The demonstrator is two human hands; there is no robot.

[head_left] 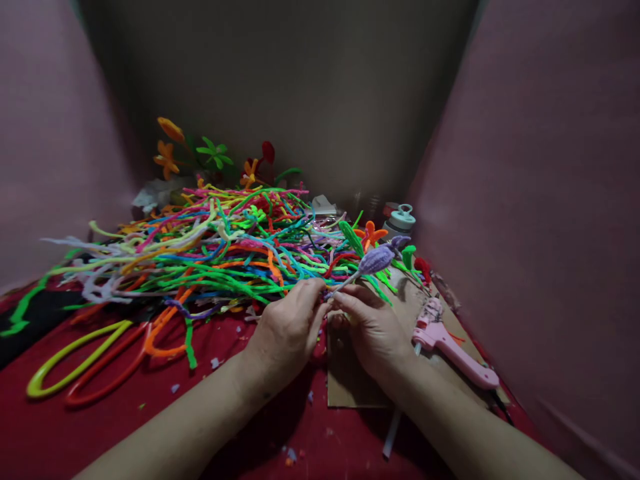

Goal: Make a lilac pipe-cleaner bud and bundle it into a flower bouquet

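Two grips — left hand and right hand — pinch the purple flower by its stem; bud seems shaped, pipe cleaners unused at eleven o'clock.

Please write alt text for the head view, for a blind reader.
The left hand and right hand hold a purple flower by its stem over a red table, beside colourful pipe cleaners and a pink glue gun.

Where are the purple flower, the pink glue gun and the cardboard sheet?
purple flower (377, 259): head view, on its fuzzy bud.
pink glue gun (453, 348): head view, on its body.
cardboard sheet (350, 388): head view, on its bare lower part.
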